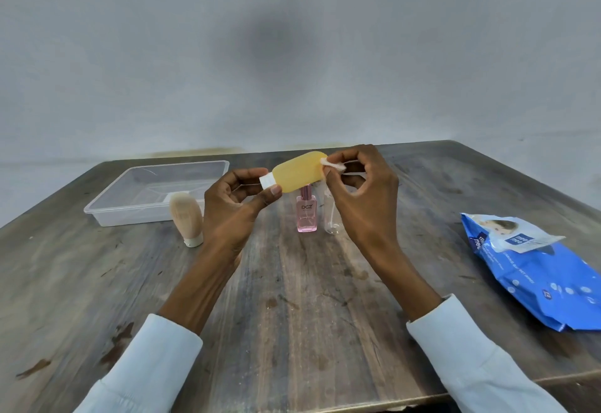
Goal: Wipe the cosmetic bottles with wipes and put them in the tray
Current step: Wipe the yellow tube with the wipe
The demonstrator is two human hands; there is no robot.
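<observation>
My left hand point(232, 207) pinches the white cap end of a yellow bottle point(297, 172), held on its side above the table. My right hand point(361, 191) pinches a small white wipe point(335, 164) against the bottle's far end. On the table below stand a pink perfume bottle point(306, 214) and a clear bottle point(332, 217), the latter partly hidden by my right hand. A beige bottle point(187, 219) stands cap down to the left. The clear plastic tray point(130, 214) sits at the back left with nothing visible in it.
A blue pack of wet wipes point(536, 269) lies at the right, its flap peeled open. The wooden table point(292, 298) ends at a grey wall behind, and its front right edge shows at the bottom right.
</observation>
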